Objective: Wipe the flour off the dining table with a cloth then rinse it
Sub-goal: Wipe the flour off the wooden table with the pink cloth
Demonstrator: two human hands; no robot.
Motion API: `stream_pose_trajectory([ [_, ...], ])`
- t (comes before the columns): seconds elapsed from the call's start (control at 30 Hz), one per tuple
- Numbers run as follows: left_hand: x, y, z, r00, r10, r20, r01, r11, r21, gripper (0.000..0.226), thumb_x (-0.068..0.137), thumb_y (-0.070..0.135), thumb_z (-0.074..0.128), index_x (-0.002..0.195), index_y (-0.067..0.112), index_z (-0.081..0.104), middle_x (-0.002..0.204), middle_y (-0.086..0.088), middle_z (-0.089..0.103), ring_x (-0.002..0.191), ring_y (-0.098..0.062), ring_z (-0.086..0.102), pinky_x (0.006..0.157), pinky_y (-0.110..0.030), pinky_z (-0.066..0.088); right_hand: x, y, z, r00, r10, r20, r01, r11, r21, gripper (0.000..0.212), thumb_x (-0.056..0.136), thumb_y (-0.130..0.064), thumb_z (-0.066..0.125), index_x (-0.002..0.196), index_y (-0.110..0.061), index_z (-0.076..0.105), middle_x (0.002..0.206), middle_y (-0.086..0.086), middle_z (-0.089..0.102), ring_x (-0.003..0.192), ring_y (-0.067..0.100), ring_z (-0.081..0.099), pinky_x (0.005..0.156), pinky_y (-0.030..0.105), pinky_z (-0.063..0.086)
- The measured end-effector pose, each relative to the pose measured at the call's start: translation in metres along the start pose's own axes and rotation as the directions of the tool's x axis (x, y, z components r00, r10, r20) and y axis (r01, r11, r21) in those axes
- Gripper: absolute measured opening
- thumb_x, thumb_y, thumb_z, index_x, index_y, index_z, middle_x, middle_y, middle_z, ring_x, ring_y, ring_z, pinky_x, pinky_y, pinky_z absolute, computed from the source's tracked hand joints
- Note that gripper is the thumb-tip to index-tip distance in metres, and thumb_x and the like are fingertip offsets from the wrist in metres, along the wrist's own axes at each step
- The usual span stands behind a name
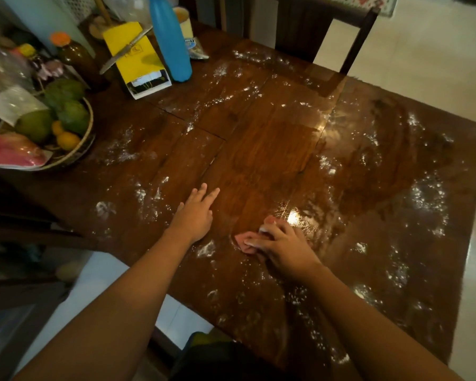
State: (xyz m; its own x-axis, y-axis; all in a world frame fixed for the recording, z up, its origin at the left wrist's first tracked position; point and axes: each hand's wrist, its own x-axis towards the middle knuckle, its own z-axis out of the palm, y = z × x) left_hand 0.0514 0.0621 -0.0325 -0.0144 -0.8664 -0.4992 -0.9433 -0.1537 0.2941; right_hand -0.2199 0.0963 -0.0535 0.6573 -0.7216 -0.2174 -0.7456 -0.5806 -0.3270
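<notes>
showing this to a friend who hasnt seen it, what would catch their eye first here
White flour dusted in patches over the dark wooden table, heaviest along its right side and near edge, stands out first. Near the front middle the right hand presses a pink cloth onto the wood, with the left hand flat beside it. At the far left stands a tall blue bottle and, nearer, a basket of fruit.
</notes>
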Motion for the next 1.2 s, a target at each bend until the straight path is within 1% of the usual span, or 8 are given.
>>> stream_pose_trajectory([
  [0.2,-0.018,0.005,0.003,0.996,-0.072,-0.048,0.071,0.997,-0.02,0.064,0.103,0.013,0.045,0.157,0.035,0.018,0.166,0.004,0.009,0.145,-0.029,0.032,0.108,-0.042,0.043,0.013,-0.011,0.003,0.902,0.357,-0.244,-0.326,0.932,0.157,0.043,0.094,-0.02,0.059,0.136,-0.027,0.059,0.133,0.007,0.056,0.121,0.035,0.048,0.1,0.054,0.047],
  [0.3,-0.022,0.006,0.006,0.996,-0.081,-0.045,0.079,0.996,-0.043,0.065,0.102,0.012,0.046,0.156,0.035,0.019,0.166,0.003,0.01,0.142,-0.03,0.036,0.109,-0.044,0.04,0.009,-0.035,0.017,0.992,0.066,-0.111,-0.051,0.99,0.132,0.052,0.092,-0.017,0.063,0.139,-0.035,0.053,0.143,-0.001,0.049,0.133,0.031,0.038,0.109,0.057,0.041],
  [0.4,-0.026,0.005,0.007,0.997,-0.076,-0.033,0.075,0.996,-0.048,0.066,0.102,0.013,0.047,0.157,0.035,0.018,0.166,0.001,0.008,0.142,-0.031,0.036,0.11,-0.046,0.037,0.001,-0.013,0.019,0.977,-0.199,-0.071,0.204,0.977,0.065,0.057,0.085,-0.017,0.073,0.133,-0.042,0.056,0.142,-0.005,0.048,0.13,0.026,0.042,0.103,0.048,0.046],
  [0.6,-0.031,0.006,0.005,0.997,-0.078,-0.005,0.078,0.997,0.015,0.066,0.102,0.015,0.046,0.157,0.035,0.015,0.167,0.001,0.005,0.14,-0.034,0.04,0.11,-0.049,0.037,0.012,-0.017,0.011,0.941,0.244,-0.236,-0.201,0.961,0.191,0.042,0.092,-0.016,0.064,0.131,-0.031,0.063,0.134,0.004,0.056,0.124,0.037,0.045,0.097,0.061,0.048],
  [0.7,-0.03,0.004,0.002,0.997,-0.065,0.039,0.063,0.997,0.044,0.063,0.103,0.02,0.044,0.157,0.035,0.016,0.166,-0.001,0.005,0.14,-0.037,0.039,0.113,-0.052,0.036,0.013,-0.039,0.008,0.999,0.038,-0.02,-0.036,0.994,0.107,0.054,0.094,-0.015,0.06,0.141,-0.039,0.051,0.15,-0.002,0.042,0.139,0.033,0.03,0.113,0.059,0.036],
  [0.8,-0.035,-0.001,-0.002,0.996,-0.032,0.084,0.033,0.999,-0.015,0.058,0.103,0.026,0.042,0.155,0.037,0.019,0.166,-0.001,0.006,0.145,-0.033,0.029,0.118,-0.061,0.012,0.01,-0.022,0.0,0.991,-0.121,0.063,0.115,0.989,0.095,0.058,0.093,-0.01,0.059,0.138,-0.046,0.051,0.152,-0.005,0.039,0.139,0.03,0.03,0.111,0.052,0.037],
  [1.03,-0.044,-0.032,-0.021,0.998,-0.03,-0.055,0.024,0.995,-0.102,0.056,0.101,0.03,0.05,0.151,0.041,0.027,0.162,-0.005,0.017,0.146,-0.027,0.025,0.12,-0.061,0.002,0.044,-0.025,-0.008,0.916,0.357,-0.182,-0.31,0.92,0.242,0.039,0.099,-0.017,0.052,0.133,-0.034,0.06,0.137,0.004,0.051,0.117,0.033,0.042,0.1,0.047,0.046],
  [1.2,-0.031,-0.072,-0.046,0.989,-0.077,-0.128,0.049,0.976,-0.213,0.058,0.098,0.028,0.056,0.15,0.035,0.032,0.156,-0.008,0.027,0.143,-0.03,0.023,0.116,-0.049,0.03,0.059,-0.039,0.003,0.989,-0.12,0.091,0.111,0.989,0.099,0.049,0.097,-0.024,0.045,0.133,-0.056,0.045,0.143,-0.009,0.043,0.126,0.025,0.038,0.104,0.046,0.044],
])
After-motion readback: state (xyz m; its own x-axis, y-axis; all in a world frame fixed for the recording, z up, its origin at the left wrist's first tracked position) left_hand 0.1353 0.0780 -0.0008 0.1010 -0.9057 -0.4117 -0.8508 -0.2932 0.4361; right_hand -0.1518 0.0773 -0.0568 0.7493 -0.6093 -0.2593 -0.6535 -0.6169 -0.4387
